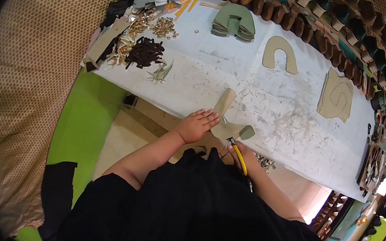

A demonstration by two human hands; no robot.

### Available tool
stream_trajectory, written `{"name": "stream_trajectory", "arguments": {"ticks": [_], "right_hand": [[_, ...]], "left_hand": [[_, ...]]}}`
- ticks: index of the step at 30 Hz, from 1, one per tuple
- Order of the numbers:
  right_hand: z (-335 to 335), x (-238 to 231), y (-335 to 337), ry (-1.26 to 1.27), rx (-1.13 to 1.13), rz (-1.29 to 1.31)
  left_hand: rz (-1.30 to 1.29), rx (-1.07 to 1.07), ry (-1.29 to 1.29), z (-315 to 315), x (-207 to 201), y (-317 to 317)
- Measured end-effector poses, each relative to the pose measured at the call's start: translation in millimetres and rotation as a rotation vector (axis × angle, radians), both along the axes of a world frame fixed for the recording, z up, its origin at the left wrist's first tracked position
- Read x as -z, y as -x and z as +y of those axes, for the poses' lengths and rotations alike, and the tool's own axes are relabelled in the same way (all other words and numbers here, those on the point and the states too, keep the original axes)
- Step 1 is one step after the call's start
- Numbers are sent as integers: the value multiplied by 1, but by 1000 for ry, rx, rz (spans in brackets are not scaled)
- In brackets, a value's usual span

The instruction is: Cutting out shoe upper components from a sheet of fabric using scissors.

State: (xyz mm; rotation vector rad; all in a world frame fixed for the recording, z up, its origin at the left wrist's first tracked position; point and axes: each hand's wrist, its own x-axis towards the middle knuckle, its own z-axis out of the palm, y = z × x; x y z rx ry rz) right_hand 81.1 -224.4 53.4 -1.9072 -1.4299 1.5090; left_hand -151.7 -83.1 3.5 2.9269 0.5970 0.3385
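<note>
A U-shaped piece of beige sheet material [226,101], perhaps leather, lies at the table's near edge, its right end [247,132] greenish. My left hand [198,124] grips the curve from the left, its fingers straight and close together over the edge; the thumb is hidden. In my right hand [245,154] are scissors with a yellow handle [240,160]. Their dark metal part meets the near side of the piece, and a slim metal tip shows at its inner edge. The blades are mostly covered.
Farther back are a stack of green U-shaped pieces [235,21], a beige U-shaped piece [283,53] and a marked beige sheet [336,97]. Dark brown bits [145,52], gold fittings [164,27] and green offcuts [161,72] lie at left. Brown shoe lasts [269,11] line the back.
</note>
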Motion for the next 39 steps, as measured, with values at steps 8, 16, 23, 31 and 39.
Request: {"name": "stream_trajectory", "arguments": {"ticks": [8, 16, 23, 31, 39], "right_hand": [[-2, 4, 3, -14, 29, -36], [-3, 14, 2, -15, 46, -22], [-2, 14, 5, -23, 58, -37], [0, 1, -1, 45, 44, -10], [2, -4, 1, 70, 64, -30]], "left_hand": [[-78, 18, 56, -7, -4, -2], [-109, -38, 30, -16, -6, -7], [-93, -22, 49, -19, -3, -3], [-87, -64, 90, -14, -20, -8], [-75, -83, 132, -9, 0, -6]]}}
